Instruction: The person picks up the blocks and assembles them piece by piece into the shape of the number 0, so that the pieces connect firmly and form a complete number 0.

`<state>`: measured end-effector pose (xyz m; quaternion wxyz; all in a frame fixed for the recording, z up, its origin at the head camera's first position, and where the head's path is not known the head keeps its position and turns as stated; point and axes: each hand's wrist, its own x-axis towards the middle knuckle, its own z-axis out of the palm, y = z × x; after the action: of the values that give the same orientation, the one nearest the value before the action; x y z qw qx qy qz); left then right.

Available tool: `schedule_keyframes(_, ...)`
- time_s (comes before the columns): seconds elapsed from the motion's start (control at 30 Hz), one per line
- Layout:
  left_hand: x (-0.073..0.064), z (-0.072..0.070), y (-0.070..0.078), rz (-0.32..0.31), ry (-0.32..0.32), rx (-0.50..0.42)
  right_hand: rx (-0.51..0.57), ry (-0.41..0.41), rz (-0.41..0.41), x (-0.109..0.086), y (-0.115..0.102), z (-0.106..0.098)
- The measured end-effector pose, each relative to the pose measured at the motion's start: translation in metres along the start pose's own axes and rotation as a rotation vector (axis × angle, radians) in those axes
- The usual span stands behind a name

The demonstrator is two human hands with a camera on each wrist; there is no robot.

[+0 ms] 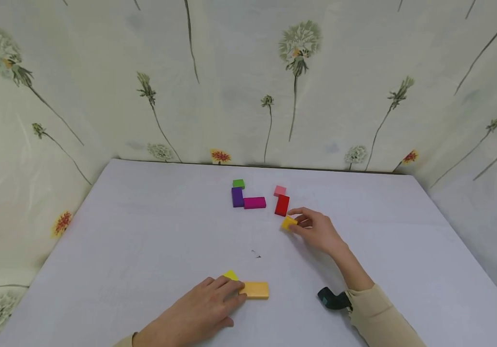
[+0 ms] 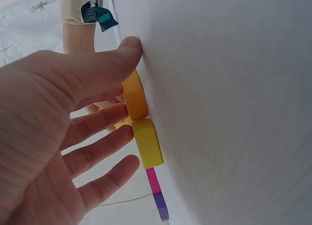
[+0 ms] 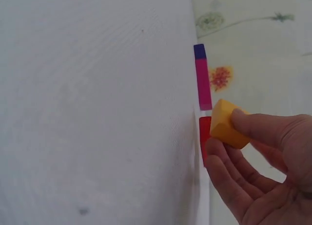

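Observation:
My right hand [image 1: 319,233] pinches a small yellow-orange block [image 1: 289,222] between thumb and fingers, just in front of a red block [image 1: 282,205]. In the right wrist view the held block [image 3: 225,125] appears tilted, partly covering the red one. At the front of the table, my left hand [image 1: 200,308] has its fingers extended against a flat light-orange block [image 1: 254,290] and a yellow block [image 1: 231,275]. These two touch at a corner, and the fingers hide part of the yellow one. The left wrist view shows the thumb spread apart from the fingers.
Farther back, a purple block [image 1: 237,197] joins a magenta block [image 1: 254,203], with a green block [image 1: 238,183] behind the purple. A pink block [image 1: 280,191] sits behind the red. A dark wrist device [image 1: 334,299] is at the right sleeve. Dandelion-print fabric [image 1: 231,96] hangs behind the white table.

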<state>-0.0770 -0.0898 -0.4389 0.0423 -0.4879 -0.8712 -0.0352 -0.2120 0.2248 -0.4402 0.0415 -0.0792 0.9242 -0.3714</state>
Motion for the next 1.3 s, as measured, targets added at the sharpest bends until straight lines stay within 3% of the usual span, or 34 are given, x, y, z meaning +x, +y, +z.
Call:
schedule_keyframes(0.7, -0.002, 0.000, 0.000, -0.003, 0.002, 0.012, 0.079, -0.075, -0.093, -0.019, -0.009, 0.000)
schedule_keyframes(1.1, 0.001, -0.003, -0.003, -0.030, -0.082, -0.050, 0.137, -0.156, -0.144, -0.031, -0.014, 0.004)
schedule_keyframes(1.3, 0.001, -0.002, -0.003, -0.025, -0.076, -0.037, 0.129, -0.173, -0.148, -0.037, -0.015, 0.008)
